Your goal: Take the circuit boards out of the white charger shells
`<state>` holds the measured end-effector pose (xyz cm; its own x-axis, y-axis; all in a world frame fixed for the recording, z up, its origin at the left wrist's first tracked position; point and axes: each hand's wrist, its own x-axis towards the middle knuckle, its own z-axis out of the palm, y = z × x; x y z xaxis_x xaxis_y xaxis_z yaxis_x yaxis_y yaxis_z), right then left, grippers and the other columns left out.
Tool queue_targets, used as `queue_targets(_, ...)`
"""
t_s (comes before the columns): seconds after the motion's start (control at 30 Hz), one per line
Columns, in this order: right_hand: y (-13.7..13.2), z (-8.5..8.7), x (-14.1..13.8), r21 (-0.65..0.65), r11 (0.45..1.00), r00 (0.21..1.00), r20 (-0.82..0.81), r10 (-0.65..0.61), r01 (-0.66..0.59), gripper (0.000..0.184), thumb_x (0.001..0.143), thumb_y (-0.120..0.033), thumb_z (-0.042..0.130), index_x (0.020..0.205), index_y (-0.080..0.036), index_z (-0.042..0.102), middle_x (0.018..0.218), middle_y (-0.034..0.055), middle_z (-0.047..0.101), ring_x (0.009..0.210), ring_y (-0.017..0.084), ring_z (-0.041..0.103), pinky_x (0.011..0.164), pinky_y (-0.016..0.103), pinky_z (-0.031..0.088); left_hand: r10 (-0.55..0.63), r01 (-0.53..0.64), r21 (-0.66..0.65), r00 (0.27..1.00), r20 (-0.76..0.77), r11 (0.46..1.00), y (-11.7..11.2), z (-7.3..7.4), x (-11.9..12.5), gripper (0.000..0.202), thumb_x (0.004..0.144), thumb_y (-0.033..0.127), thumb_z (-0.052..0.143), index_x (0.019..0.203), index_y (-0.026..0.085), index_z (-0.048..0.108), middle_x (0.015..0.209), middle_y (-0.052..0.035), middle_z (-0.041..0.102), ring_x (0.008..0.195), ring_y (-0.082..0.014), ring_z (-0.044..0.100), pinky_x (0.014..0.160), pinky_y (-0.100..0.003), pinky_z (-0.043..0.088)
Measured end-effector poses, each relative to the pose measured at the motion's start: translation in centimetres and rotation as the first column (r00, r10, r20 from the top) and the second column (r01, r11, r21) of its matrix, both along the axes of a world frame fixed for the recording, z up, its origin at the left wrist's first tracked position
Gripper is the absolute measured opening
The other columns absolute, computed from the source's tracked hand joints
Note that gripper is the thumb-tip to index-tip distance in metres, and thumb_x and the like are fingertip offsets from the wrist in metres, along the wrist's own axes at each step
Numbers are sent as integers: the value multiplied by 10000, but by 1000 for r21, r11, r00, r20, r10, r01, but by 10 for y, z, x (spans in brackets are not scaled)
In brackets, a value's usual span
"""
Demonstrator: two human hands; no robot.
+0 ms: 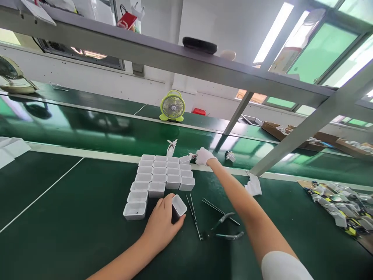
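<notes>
My bare left hand (161, 221) is wrapped round a small white open box (178, 205), tilted on its side on the green table near me. Just beyond it lies a block of several identical white boxes (161, 175) set in rows. My right hand (204, 156), in a white glove, reaches far out to the back right corner of that block. Its fingers are pinched on a small white part (190, 156) beside the corner box (185, 159). Two more small white parts (171, 147) (230, 156) sit on the shiny conveyor strip (122, 134) behind.
Thin tweezers (194, 214) and pliers (223, 229) lie between my forearms. A crumpled white glove (253, 186) lies further right, and a tray of mixed parts (340, 206) at the far right. A slanted grey frame post (305, 132) and a shelf (175, 58) rise overhead. A green fan (172, 106) stands behind.
</notes>
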<state>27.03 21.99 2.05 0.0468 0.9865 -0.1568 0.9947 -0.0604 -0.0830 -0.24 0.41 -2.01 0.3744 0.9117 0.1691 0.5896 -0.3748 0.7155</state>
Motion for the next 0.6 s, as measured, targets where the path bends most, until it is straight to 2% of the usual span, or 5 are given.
queue_targets(0.2, -4, 2, -16, 10, 995, 983, -153, -101, 103, 307, 954, -385, 647, 1140, -140, 642, 1198, 97, 638, 1074, 232, 632, 939, 445, 534, -72, 78, -91, 996, 61, 993, -1, 5, 1, 481, 879, 300, 614, 1304, 217, 405, 1304, -137, 569, 1213, -320, 580, 998, -502, 510)
queue_targets(0.33, -22, 30, -9, 138, 970, 910, -394, -130, 199, 311, 933, -440, 655, 998, -136, 670, 1053, 82, 689, 1015, 221, 653, 935, 439, 524, -117, 152, -202, 977, 176, 967, -2, 15, 1, 485, 872, 335, 635, 1271, 281, 366, 1315, -89, 551, 1029, -241, 637, 710, -323, 564)
queue_targets(0.4, -47, 42, 5, 212, 945, 833, -544, -99, 251, 346, 900, -487, 664, 989, -153, 679, 1026, 81, 711, 1021, 234, 661, 930, 419, 532, -96, 173, -270, 956, 277, 947, -2, 19, 1, 501, 827, 346, 697, 1204, 279, 373, 1182, -50, 578, 936, -209, 624, 661, -283, 525)
queue_targets(0.57, -146, 40, 20, 249, 905, 515, -856, 40, 345, 516, 966, -660, 365, 1237, -281, 588, 1327, 37, 636, 1217, 186, 619, 1006, 374, 549, 103, 136, -480, 893, 438, 866, -1, 24, 3, 580, 774, 420, 781, 1199, 266, 417, 990, 4, 536, 842, -168, 571, 738, -292, 486)
queue_targets(0.6, -168, 35, 16, 182, 907, 210, -972, 107, 380, 473, 922, -642, 513, 1223, -287, 598, 1361, 38, 617, 1261, 201, 595, 1070, 402, 512, 122, 179, -527, 865, 487, 831, -1, 23, 4, 533, 812, 430, 747, 1209, 266, 431, 1013, -5, 544, 878, -172, 574, 765, -296, 487)
